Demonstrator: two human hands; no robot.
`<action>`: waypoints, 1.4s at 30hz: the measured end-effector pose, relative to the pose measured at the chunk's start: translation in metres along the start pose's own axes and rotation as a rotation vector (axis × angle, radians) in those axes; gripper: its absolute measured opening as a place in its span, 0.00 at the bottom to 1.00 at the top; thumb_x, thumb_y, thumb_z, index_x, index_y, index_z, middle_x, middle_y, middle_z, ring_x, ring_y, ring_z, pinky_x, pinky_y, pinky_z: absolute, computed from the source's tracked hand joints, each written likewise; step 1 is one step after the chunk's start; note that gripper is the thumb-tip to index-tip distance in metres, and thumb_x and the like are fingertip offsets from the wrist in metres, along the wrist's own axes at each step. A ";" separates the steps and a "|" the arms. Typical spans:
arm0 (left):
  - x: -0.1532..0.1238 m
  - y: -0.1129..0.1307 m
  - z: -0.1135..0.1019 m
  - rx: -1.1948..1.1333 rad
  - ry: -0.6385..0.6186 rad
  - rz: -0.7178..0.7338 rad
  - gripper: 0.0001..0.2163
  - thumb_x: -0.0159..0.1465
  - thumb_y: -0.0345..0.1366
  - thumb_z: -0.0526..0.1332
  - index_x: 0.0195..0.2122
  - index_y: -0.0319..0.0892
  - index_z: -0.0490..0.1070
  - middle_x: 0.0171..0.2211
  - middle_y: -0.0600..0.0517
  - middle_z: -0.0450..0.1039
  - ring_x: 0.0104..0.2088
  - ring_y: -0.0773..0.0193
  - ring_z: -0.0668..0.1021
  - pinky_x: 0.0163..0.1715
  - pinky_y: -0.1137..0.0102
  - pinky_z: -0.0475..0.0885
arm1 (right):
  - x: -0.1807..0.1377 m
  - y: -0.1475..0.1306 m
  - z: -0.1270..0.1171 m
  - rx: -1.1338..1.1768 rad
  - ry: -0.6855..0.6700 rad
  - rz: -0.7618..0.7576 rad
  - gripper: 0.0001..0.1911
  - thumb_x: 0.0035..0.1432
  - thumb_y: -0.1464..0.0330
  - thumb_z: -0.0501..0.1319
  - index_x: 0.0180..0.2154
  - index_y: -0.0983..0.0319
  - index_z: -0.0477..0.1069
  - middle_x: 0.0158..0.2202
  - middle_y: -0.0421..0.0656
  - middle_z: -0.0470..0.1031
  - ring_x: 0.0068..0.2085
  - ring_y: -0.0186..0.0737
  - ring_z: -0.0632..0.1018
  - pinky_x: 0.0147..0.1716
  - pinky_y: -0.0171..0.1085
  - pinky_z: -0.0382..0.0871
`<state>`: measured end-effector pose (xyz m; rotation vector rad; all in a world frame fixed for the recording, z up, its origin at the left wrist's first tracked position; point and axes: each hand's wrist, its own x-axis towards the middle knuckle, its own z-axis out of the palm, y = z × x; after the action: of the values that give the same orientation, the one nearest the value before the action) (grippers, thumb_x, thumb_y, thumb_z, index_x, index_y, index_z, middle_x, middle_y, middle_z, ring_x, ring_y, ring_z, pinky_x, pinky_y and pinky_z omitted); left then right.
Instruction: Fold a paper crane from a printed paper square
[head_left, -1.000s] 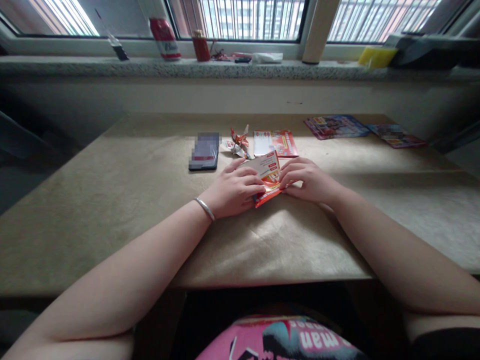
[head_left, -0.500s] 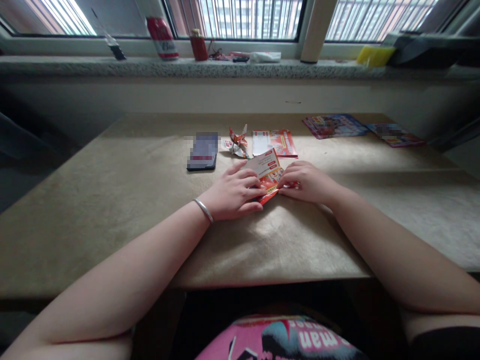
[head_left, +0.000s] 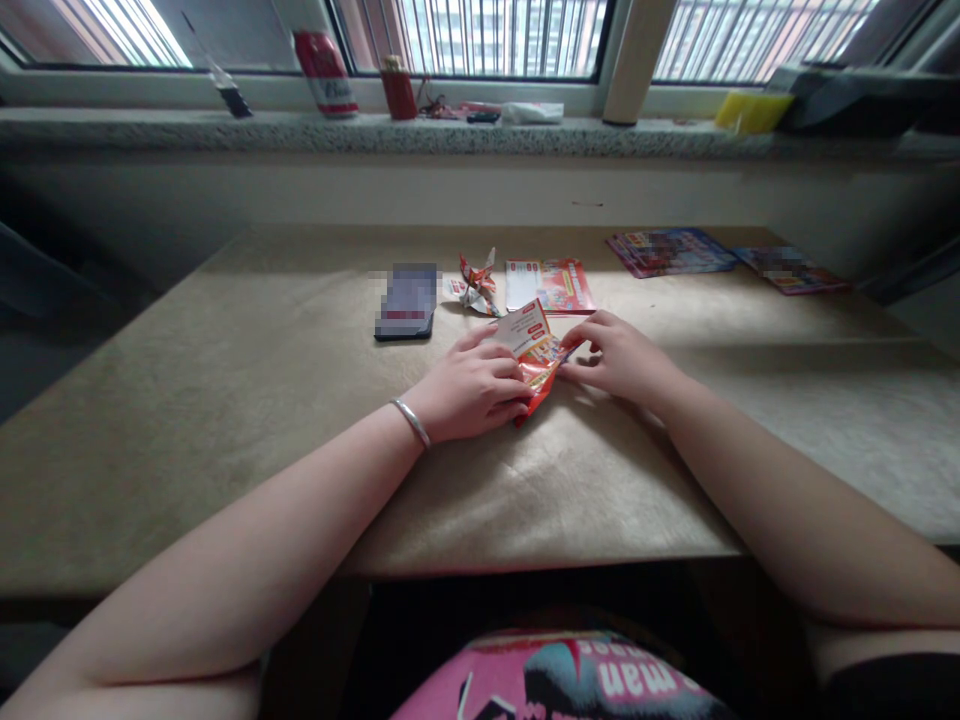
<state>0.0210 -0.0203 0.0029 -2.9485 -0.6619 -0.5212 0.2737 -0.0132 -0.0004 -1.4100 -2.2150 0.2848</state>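
Note:
A folded sheet of printed paper (head_left: 534, 340), red and white, lies between my hands on the table. My left hand (head_left: 484, 388) rests on its left part, fingers bent over it with the thumb side toward me. At its right edge, my right hand (head_left: 611, 352) pinches the paper between thumb and fingers, and the edge there is lifted. Just beyond stand a folded paper crane-like figure (head_left: 477, 285) and a flat red-and-white printed leaflet (head_left: 562, 287). A phone (head_left: 409, 302) lies to the left of the figure.
Printed colourful leaflets (head_left: 671, 250) lie at the table's back right, with another leaflet (head_left: 787, 270) beside them. On the stone windowsill (head_left: 450, 140) stand a red can (head_left: 325, 75), a red lighter-like object (head_left: 398, 90) and a yellow item (head_left: 752, 112). The table's front edge is close to my body.
My right hand has moved up slightly, lifting and folding the paper's right edge. The paper's near corner now points further toward me; my left hand has stayed nearly in place.

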 end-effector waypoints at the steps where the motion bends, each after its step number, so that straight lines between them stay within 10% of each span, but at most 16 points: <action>1: 0.000 0.000 -0.001 -0.022 -0.005 0.005 0.10 0.66 0.42 0.57 0.42 0.50 0.78 0.41 0.54 0.79 0.49 0.60 0.75 0.65 0.53 0.51 | 0.001 0.001 0.000 0.009 -0.021 -0.003 0.12 0.51 0.59 0.67 0.37 0.58 0.76 0.39 0.45 0.73 0.35 0.40 0.74 0.36 0.41 0.72; 14: 0.002 0.003 -0.007 -0.105 -0.064 0.033 0.10 0.67 0.38 0.56 0.38 0.50 0.79 0.41 0.55 0.79 0.49 0.61 0.76 0.66 0.51 0.45 | 0.004 0.004 -0.001 0.109 -0.150 0.012 0.13 0.49 0.62 0.68 0.38 0.60 0.77 0.32 0.42 0.77 0.28 0.37 0.72 0.29 0.37 0.67; 27: 0.001 0.000 -0.005 -0.130 -0.068 0.052 0.13 0.63 0.33 0.58 0.46 0.50 0.77 0.45 0.51 0.77 0.47 0.59 0.75 0.54 0.60 0.65 | 0.002 -0.006 0.009 0.159 0.060 0.001 0.13 0.51 0.59 0.67 0.33 0.61 0.73 0.38 0.45 0.73 0.32 0.37 0.73 0.32 0.39 0.70; 42: 0.001 0.001 -0.002 -0.101 -0.067 -0.007 0.13 0.64 0.33 0.57 0.47 0.50 0.76 0.45 0.53 0.79 0.47 0.62 0.77 0.64 0.55 0.53 | 0.006 -0.006 0.022 0.324 0.214 0.094 0.07 0.53 0.63 0.64 0.32 0.60 0.71 0.35 0.44 0.77 0.37 0.41 0.76 0.31 0.38 0.71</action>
<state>0.0217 -0.0211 0.0053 -3.0717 -0.6723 -0.4717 0.2559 -0.0080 -0.0150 -1.3015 -1.8383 0.4787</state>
